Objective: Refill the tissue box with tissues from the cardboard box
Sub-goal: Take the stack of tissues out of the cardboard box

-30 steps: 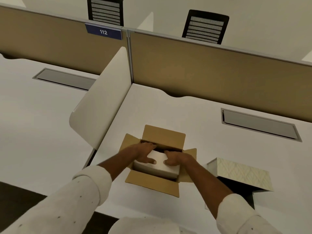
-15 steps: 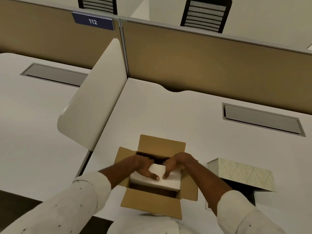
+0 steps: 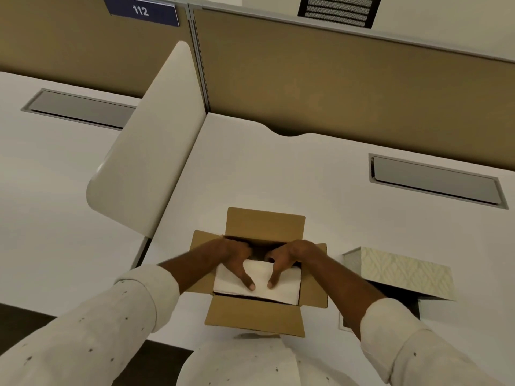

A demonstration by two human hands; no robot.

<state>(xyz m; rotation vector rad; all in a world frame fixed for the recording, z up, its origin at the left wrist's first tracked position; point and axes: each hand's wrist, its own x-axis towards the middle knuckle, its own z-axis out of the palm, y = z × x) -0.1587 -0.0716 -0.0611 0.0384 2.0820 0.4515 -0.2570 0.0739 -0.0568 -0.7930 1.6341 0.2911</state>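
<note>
- Tissues [image 3: 257,285]: a white stack lay in the open cardboard box [image 3: 255,316] near the counter [image 3: 278,174] front edge, flaps folded out.
- We had both hands on it. Left hand [image 3: 237,260] and right hand [image 3: 287,259] each curled over the stack's far edge, thumbs pressed on top, gripping the stack.
- Tissue box [image 3: 398,273], pale and patterned, stood just right of the cardboard box, a dark gap showing beneath it.
- Progress, by our reckoning: early. Stack gripped but not yet out; lifting, carrying across and loading the tissue box all remained.
</note>
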